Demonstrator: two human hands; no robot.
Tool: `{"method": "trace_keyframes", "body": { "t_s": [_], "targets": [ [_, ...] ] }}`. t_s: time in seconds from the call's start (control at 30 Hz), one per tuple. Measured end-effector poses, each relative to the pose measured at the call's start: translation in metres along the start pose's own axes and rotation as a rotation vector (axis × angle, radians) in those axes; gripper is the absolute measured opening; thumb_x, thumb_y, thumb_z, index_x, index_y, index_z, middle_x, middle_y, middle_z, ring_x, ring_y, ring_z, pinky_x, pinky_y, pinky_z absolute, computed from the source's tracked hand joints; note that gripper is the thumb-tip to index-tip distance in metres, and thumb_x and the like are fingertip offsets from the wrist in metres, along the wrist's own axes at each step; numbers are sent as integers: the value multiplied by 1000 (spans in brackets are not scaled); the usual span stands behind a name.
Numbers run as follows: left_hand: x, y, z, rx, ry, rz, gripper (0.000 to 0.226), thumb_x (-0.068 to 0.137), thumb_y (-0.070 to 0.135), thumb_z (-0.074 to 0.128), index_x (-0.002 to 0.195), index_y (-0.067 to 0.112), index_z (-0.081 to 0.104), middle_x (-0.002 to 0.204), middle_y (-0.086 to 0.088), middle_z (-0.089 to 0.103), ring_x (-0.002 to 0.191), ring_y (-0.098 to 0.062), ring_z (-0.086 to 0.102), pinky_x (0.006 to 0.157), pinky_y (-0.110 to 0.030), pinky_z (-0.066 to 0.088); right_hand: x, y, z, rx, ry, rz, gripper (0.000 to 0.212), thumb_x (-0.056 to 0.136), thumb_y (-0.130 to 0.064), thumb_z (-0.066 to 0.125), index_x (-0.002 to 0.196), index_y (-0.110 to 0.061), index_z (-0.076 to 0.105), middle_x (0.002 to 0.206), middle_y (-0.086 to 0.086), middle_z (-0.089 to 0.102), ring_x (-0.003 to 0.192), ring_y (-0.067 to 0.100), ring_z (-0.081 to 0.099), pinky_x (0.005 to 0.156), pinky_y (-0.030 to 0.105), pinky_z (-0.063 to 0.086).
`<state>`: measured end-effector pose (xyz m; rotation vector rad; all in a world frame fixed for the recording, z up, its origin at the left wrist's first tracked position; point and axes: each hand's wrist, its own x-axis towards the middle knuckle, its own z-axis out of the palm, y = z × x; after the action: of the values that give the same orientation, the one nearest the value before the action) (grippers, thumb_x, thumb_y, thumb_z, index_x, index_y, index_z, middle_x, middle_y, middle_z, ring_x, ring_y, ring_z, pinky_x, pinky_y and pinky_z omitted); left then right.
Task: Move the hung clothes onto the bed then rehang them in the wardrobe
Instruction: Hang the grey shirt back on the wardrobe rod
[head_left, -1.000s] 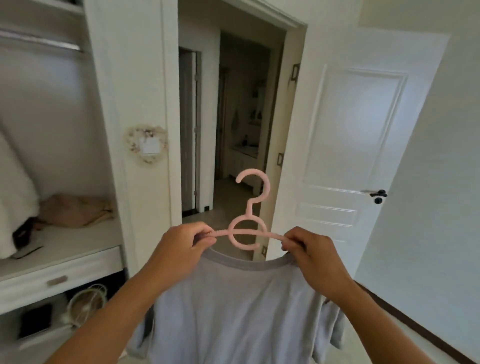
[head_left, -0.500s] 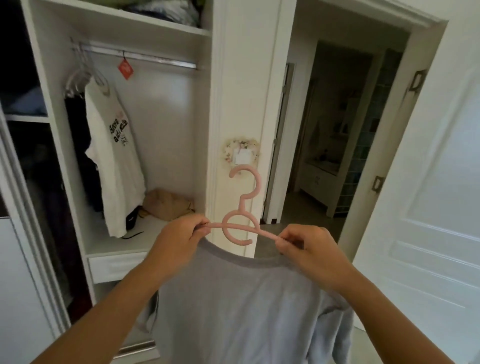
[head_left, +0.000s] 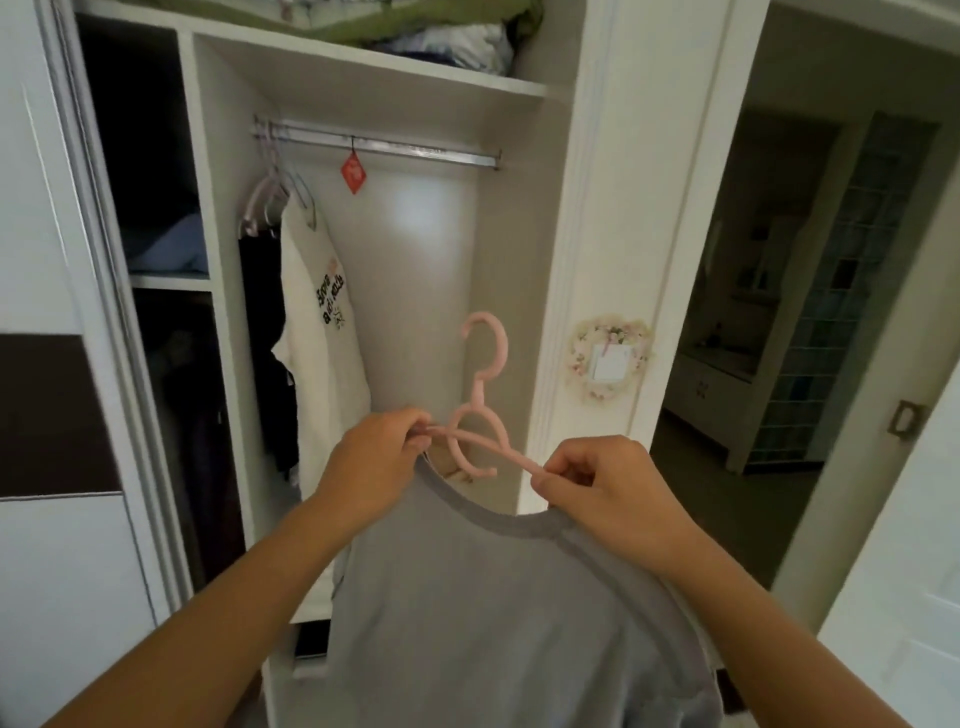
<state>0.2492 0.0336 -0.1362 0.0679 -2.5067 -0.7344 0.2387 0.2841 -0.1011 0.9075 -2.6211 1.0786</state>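
Grey shirt (head_left: 498, 623) on pink hanger (head_left: 480, 410)

Wardrobe rail (head_left: 415, 151) carries a white printed shirt (head_left: 322, 332), dark garment (head_left: 262, 332) and red tag (head_left: 353, 172).

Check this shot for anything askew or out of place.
Only the pink hanger stands out: it tilts, its left arm higher than its right, held between the left hand and the right hand, so the grey shirt hangs unevenly. The rail looks straight.

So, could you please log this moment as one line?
stage: rehanging | both hands pinch pink hanger | grey shirt on it | rail not reached
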Motion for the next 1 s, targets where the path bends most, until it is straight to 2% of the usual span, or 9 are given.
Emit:
{"method": "trace_keyframes", "body": {
  "t_s": [0.07,0.2,0.33,0.47,0.53,0.67,0.77,0.9,1.0],
  "targets": [
    [14,-16,-7,22,15,-11,19,99,28,54,116,24,63,107,5,67,98,-17,61,86,-40,51,28,-9,16,49,26,16,18,87,-27,70,69,-23,73,63,-1,66,55,8,54,59,32,48],
    [43,-46,-15,72,13,-34,24,99,28,53,121,24,60,113,-1,66,106,-21,60,89,-42,49,86,-19,46,88,31,70,25,85,-27,67,61,-22,69,56,-5,61,53,3,51,57,24,41],
    [73,-76,-20,95,32,-53,34,99,27,53,133,21,56,126,-3,62,118,-22,56,95,-35,46,141,-21,66,186,20,124,21,83,-25,65,69,-10,70,64,2,65,61,10,55,61,28,42],
    [110,-101,-23,121,39,-93,33,100,28,53,133,22,55,126,0,62,114,-18,57,88,-28,45,200,-19,81,276,16,140,22,85,-20,64,67,-7,67,49,-10,52,50,4,46,55,24,35],
    [130,-110,-25,125,58,-116,34,100,28,52,133,22,55,125,0,62,112,-17,58,88,-29,47,231,-19,88,322,13,140,22,85,-20,63,67,-8,67,46,-13,52,49,2,47,55,23,36],
    [168,-129,-28,164,111,-126,35,100,29,53,134,22,55,127,0,63,115,-17,58,94,-35,48,292,-25,101,400,41,118,22,85,-19,61,79,-1,71,61,-3,63,63,12,56,60,28,42],
    [194,-143,-31,209,110,-129,35,102,24,50,137,19,53,133,-3,60,121,-19,55,99,-33,45,335,-33,115,413,65,109,24,85,-22,61,80,0,70,70,10,67,67,18,58,63,30,43],
    [231,-168,-42,243,137,-106,35,102,20,47,136,16,54,132,-6,61,119,-21,57,98,-34,47,391,-47,134,400,110,92,37,85,-28,64,83,10,66,61,8,53,60,19,47,56,30,35],
    [255,-179,-54,281,150,-69,33,102,22,48,133,16,57,128,-3,63,116,-21,58,94,-35,48,422,-59,144,379,111,75,35,86,-24,64,72,7,63,57,6,46,54,20,42,51,28,31]
  ]
}}
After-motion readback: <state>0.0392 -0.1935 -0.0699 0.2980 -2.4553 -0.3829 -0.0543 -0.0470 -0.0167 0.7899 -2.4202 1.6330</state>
